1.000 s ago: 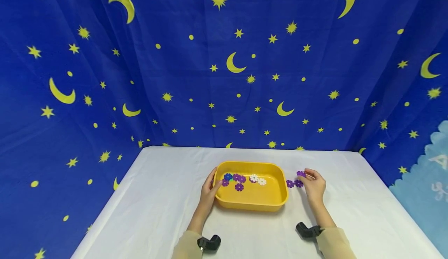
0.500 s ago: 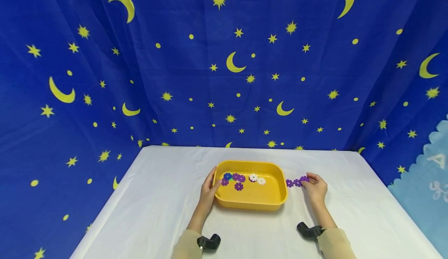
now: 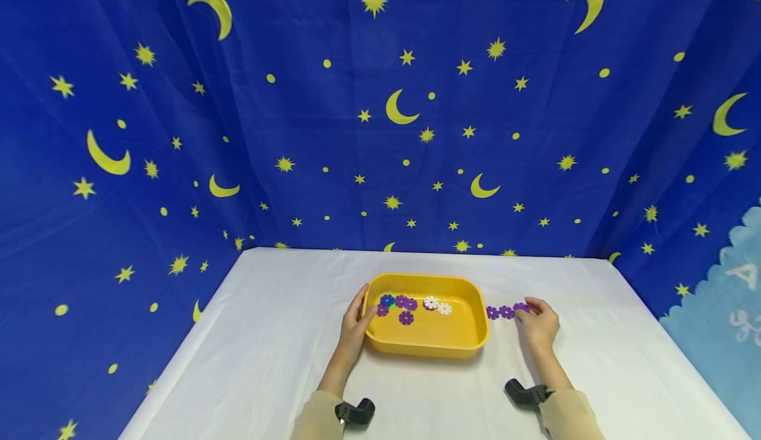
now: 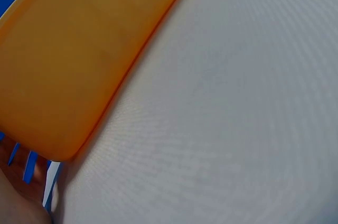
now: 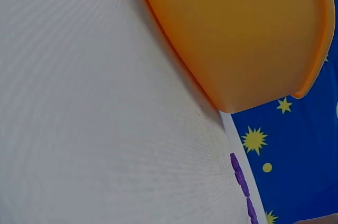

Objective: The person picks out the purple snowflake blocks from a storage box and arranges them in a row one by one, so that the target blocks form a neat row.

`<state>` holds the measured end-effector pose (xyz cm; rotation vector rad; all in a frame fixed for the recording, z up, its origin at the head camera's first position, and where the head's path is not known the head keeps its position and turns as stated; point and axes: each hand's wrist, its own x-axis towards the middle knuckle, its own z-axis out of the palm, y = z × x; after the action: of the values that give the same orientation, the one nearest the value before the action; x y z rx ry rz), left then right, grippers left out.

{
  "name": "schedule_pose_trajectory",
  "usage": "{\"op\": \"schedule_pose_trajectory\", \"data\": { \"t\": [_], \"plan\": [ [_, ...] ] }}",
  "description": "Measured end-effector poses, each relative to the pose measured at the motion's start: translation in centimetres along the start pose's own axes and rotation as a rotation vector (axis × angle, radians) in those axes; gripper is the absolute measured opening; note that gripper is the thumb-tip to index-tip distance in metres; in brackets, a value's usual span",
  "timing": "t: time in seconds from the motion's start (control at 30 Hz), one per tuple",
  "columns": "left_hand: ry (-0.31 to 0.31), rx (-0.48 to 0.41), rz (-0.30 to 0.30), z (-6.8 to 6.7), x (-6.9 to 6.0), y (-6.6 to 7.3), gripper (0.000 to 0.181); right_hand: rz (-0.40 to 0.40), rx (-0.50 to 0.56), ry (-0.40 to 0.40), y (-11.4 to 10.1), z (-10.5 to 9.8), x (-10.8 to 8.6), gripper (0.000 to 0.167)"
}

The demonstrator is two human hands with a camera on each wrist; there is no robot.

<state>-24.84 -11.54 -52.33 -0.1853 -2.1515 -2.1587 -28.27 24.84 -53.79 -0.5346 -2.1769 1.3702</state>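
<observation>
My left hand (image 3: 352,326) grips the left end of a yellow plastic tub (image 3: 425,347), thumb over the rim and fingers along the outside. Inside lie several purple snowflake discs (image 3: 406,318), a blue disc (image 3: 387,300) and white discs (image 3: 444,308); a bit of green shows under the blue one. Right of the tub, a row of purple discs (image 3: 506,312) lies on the table. At the row's right end, my right hand (image 3: 540,326) pinches a purple snowflake disc (image 3: 520,307), partly covered by the fingers. The right wrist view shows the row edge-on as purple pieces (image 5: 241,176).
A white cloth covers the table (image 3: 267,334). Blue curtains (image 3: 333,129) with yellow moons and stars stand behind it and along the sides. A light blue panel (image 3: 725,321) hangs at the right. Each wrist carries a black camera mount (image 3: 357,413).
My right hand has come down and slightly right, bringing its purple disc to the right end of the row. The left hand and the tub have stayed put.
</observation>
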Motion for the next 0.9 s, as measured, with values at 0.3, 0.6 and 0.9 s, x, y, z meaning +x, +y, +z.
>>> {"op": "schedule_pose_trajectory", "data": {
  "t": [0.3, 0.6, 0.9],
  "plan": [
    [0.020, -0.013, 0.010, 0.0, 0.2, -0.6, 0.055, -0.002, 0.070, 0.064, -0.3, -0.1, 0.0, 0.025],
    [0.002, 0.013, 0.007, 0.2, -0.4, 0.8, 0.060, -0.037, 0.141, 0.065, -1.2, 0.0, 0.1, 0.021],
    [-0.002, 0.009, -0.005, 0.0, -0.3, 0.6, 0.058, -0.044, 0.230, 0.028, -3.3, 0.3, -0.2, 0.020]
  ]
}}
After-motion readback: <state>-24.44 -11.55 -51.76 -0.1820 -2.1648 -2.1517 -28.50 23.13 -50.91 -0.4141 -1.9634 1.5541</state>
